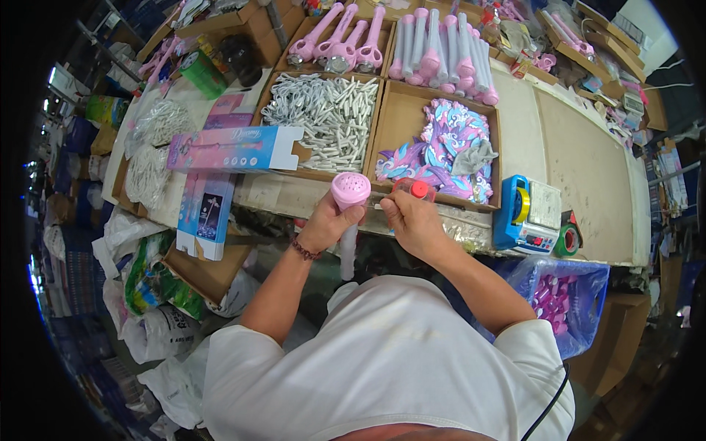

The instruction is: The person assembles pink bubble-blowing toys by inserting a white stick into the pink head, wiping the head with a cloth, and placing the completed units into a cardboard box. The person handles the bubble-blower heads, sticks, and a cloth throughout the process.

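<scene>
At the desk's (521, 110) near edge, the left hand (323, 223) clasped a pink-headed wand (351, 189); ornaments (448, 132) lay loose; the right hand's (417, 223) grip was unclear.

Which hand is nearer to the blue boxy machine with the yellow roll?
Right: the right hand is left of the machine; the left hand is farther left.

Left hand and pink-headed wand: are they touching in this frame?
Touching. The head view shows the left hand wrapped around the pink-headed wand, its thumb pressed across just below the perforated head.
</scene>
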A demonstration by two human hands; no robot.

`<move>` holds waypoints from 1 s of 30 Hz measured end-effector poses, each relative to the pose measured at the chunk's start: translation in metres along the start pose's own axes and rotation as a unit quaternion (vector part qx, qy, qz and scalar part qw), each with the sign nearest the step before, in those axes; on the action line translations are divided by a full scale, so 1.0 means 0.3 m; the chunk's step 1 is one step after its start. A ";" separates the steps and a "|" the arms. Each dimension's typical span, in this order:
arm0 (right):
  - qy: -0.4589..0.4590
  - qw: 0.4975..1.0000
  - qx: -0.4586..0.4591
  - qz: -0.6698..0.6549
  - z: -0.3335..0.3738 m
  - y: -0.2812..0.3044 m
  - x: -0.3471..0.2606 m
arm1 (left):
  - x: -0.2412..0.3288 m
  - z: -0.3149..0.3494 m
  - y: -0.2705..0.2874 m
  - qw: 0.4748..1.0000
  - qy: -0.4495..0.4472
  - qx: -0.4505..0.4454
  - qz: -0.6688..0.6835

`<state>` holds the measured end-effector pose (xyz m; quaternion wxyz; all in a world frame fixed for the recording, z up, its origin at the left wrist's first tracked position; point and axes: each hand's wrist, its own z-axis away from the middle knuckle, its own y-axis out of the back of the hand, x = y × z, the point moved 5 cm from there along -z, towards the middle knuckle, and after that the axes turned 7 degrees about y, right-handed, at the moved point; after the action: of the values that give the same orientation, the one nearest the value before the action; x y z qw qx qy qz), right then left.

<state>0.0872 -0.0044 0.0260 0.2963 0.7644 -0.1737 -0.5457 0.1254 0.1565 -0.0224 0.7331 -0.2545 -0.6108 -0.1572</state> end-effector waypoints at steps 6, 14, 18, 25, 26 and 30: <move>0.056 0.998 0.032 -0.027 0.014 -0.013 -0.002 | -0.025 0.001 0.010 0.995 0.061 -0.002 0.080; 0.106 0.984 0.078 0.118 0.008 -0.014 -0.009 | -0.009 0.010 -0.017 0.997 0.066 -0.002 0.046; 0.075 0.996 0.051 0.015 -0.014 0.014 -0.039 | -0.009 -0.002 -0.009 0.998 0.053 0.002 0.034; 0.156 0.983 0.099 0.005 -0.019 0.015 -0.054 | -0.059 -0.003 0.007 0.991 0.064 -0.035 0.110; 0.159 0.982 0.102 0.008 -0.016 0.011 -0.047 | -0.051 -0.002 -0.002 0.992 0.052 -0.034 0.113; 0.140 0.985 0.100 -0.005 -0.012 -0.005 -0.019 | -0.049 0.008 0.001 0.992 0.041 -0.039 0.113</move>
<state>0.0886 0.0012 0.0300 0.2369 0.8601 -0.1803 -0.4142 0.1205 0.1569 -0.0365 0.7602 -0.3435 -0.5408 -0.1079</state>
